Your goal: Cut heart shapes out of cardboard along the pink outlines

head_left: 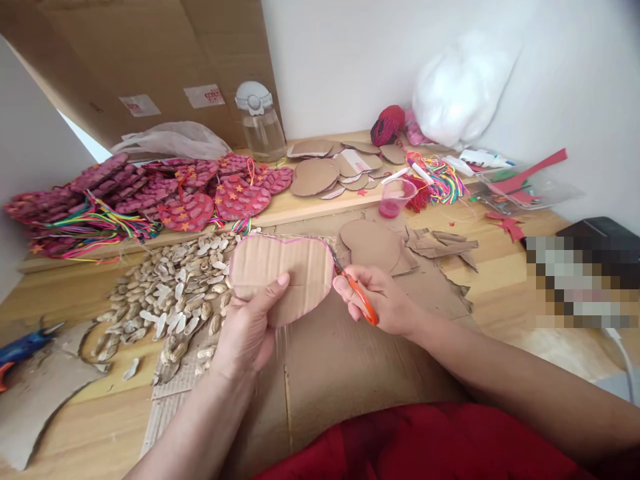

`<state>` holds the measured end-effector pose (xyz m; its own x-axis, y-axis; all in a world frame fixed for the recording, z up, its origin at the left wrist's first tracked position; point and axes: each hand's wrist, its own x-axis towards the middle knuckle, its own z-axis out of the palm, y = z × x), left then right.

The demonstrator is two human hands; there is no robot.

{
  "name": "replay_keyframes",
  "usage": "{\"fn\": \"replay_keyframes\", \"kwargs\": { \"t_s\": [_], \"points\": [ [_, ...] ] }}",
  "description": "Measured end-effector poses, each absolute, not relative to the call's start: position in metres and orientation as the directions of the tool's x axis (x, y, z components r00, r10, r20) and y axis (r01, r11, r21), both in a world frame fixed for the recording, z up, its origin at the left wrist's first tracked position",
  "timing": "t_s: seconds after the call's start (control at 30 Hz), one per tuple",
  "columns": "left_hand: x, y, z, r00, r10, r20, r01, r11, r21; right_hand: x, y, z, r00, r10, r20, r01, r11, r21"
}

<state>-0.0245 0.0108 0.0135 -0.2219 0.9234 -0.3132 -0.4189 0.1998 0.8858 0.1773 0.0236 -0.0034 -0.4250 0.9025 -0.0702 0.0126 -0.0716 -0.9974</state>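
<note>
My left hand (pixel 257 320) grips a heart-shaped piece of cardboard (pixel 295 267) at its lower left, thumb on top and fingers underneath. A pink line runs along the edge of the piece. My right hand (pixel 377 297) is closed around orange-handled scissors (pixel 363 300), whose blades meet the right edge of the cardboard. How far the blades are apart I cannot make out. Under both hands lies a large cardboard sheet (pixel 345 373). Another rounded cardboard cutout (pixel 370 243) rests on it just beyond my right hand.
Peanut shells (pixel 175 287) spread at left, near a blue glue gun (pixel 30 343). Decorated red hearts (pixel 240 197), cut cardboard shapes (pixel 315 177) and a water bottle (pixel 260 123) line the back. A plastic cup (pixel 397 197), colourful cords (pixel 445 180) and cardboard scraps (pixel 443 247) are at right.
</note>
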Motion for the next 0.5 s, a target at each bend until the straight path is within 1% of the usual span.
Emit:
{"fn": "replay_keyframes", "kwargs": {
  "t_s": [0.1, 0.23, 0.5],
  "points": [
    [-0.021, 0.008, 0.016, -0.255, 0.928, -0.27, -0.396, 0.155, 0.905, 0.176, 0.021, 0.002, -0.44, 0.896, -0.063, 0.038, -0.052, -0.998],
    [-0.02, 0.007, 0.017, -0.299, 0.917, -0.265, -0.401, 0.131, 0.907, 0.175, 0.022, 0.006, -0.441, 0.896, -0.047, 0.089, -0.009, -0.996],
    [-0.017, 0.006, 0.011, -0.313, 0.927, -0.205, -0.416, 0.061, 0.907, 0.175, 0.021, 0.008, -0.422, 0.906, -0.01, 0.144, 0.056, -0.988]
  ]
}}
